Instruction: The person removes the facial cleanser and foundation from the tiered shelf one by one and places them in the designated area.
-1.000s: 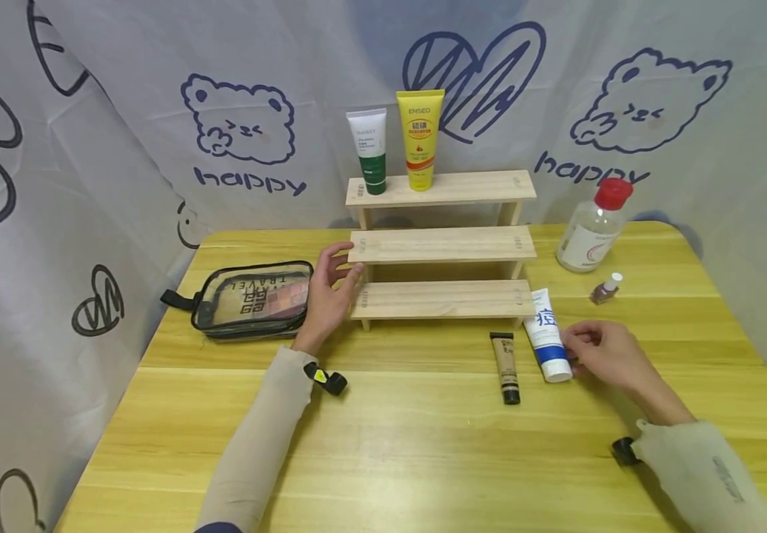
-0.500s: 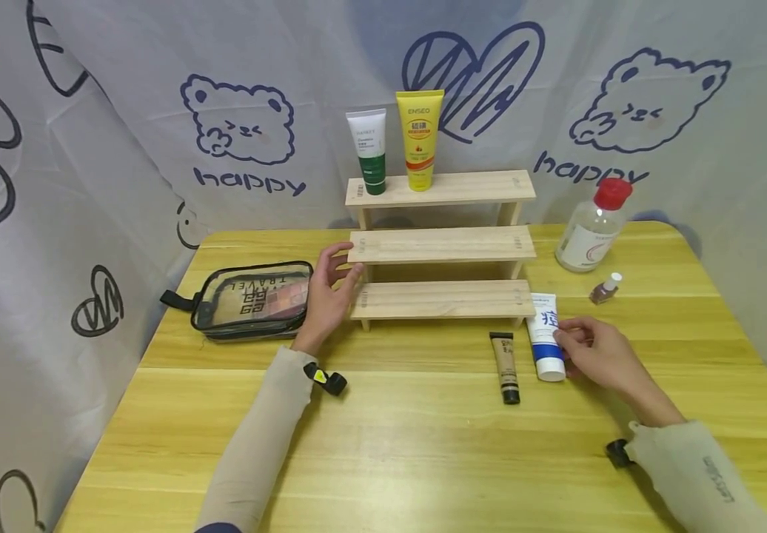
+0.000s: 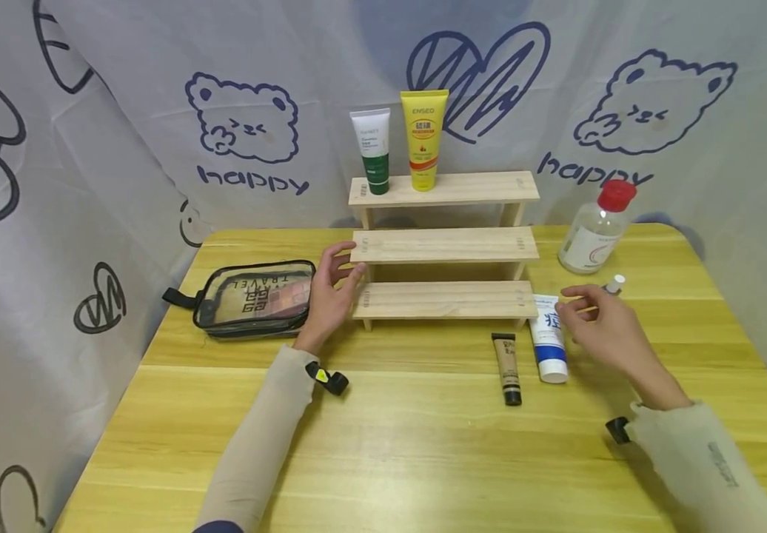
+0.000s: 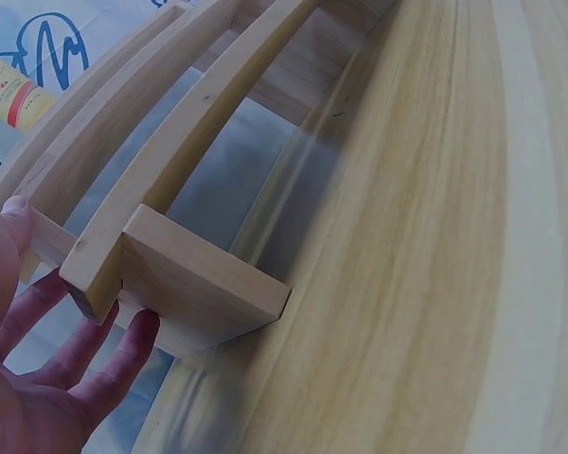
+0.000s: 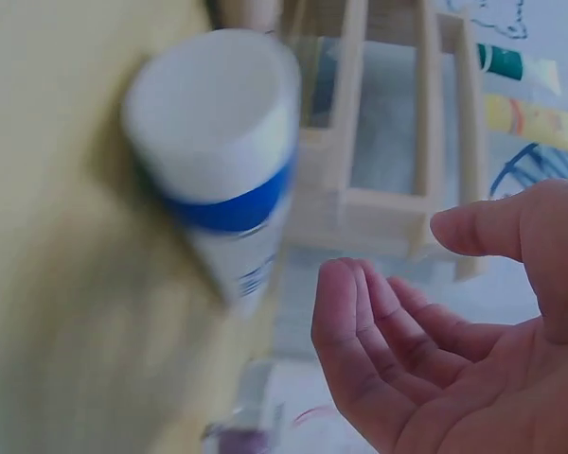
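At the left end of the three-tier wooden display rack (image 3: 443, 300), my left hand (image 3: 332, 292) grips the edge of the middle shelf, thumb and fingers around it. In the left wrist view, its fingertips (image 4: 142, 326) reach the lower shelf's end. My right hand (image 3: 602, 329) hovers just right of a white and blue cream tube (image 3: 550, 340), apart from it, fingers loosely bent around nothing. That tube leans against the rack's front right corner, cap toward me. Beside it lies a small beige tube (image 3: 506, 370) with a black cap. Behind my right hand a nail polish bottle (image 3: 615, 283) is mostly hidden.
A white and green tube (image 3: 373, 152) and a yellow tube (image 3: 423, 141) stand on the top shelf. A clear bottle with a red cap (image 3: 597, 229) stands at the back right. Left of my left hand lies a clear travel pouch (image 3: 253, 300).
My right hand shifted the white and blue tube slightly, bringing it straighter against the rack, then let go and rose a little. My left hand stayed at the rack.
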